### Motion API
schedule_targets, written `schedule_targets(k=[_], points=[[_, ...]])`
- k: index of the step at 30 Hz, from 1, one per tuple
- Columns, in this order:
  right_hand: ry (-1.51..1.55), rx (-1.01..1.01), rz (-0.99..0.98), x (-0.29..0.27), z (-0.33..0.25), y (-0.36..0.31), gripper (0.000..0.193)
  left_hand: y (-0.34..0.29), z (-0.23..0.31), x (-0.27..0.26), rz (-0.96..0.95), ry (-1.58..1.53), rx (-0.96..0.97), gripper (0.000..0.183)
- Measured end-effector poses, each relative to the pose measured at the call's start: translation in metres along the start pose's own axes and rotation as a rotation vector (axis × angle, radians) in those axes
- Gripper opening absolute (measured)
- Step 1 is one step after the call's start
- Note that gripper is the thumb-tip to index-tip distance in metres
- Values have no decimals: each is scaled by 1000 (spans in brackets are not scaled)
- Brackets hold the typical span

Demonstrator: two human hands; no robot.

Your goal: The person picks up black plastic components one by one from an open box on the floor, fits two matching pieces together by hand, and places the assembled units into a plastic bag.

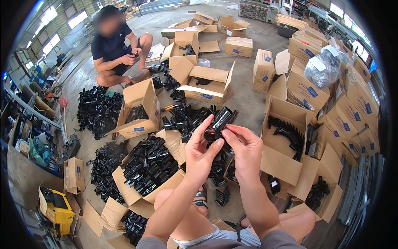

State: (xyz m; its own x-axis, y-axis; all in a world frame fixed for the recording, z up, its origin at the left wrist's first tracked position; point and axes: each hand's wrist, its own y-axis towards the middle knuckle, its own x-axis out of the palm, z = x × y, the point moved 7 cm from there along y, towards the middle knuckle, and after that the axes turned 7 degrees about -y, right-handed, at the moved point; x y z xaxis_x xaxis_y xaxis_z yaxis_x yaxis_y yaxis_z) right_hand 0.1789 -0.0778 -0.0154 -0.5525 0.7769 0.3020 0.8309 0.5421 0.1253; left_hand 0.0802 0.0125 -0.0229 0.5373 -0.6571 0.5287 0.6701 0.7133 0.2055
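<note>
Both my hands are raised in the middle of the view around a glossy black tubular fitting (222,118), its round end tilted up. My left hand (196,157) has its fingers closed around the fitting's lower left side. From the other side, my right hand (247,146) pinches its lower part between thumb and fingers. The detail at the fingertips is partly hidden. Behind and below lie heaps of similar black fittings (186,118). An open cardboard box (129,187) full of them stands left of my knees, and a small neat row of black parts (222,196) rests on the floor.
A co-worker (114,47) squats at the far left, handling a small dark part. An open box (282,166) with a curved row of black parts stands at my right. Stacked cartons (346,110) line the right side. A yellow machine (56,211) sits at lower left.
</note>
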Motion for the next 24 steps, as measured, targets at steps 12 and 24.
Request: schedule_targets(k=[12,24], points=[[-357,-176,79,2,-3,-5,12,-3,11,3,-35,120,147,67],[-438,-280,-2,1,-6,-5,14,-4,5,0,-58,200,108,63]])
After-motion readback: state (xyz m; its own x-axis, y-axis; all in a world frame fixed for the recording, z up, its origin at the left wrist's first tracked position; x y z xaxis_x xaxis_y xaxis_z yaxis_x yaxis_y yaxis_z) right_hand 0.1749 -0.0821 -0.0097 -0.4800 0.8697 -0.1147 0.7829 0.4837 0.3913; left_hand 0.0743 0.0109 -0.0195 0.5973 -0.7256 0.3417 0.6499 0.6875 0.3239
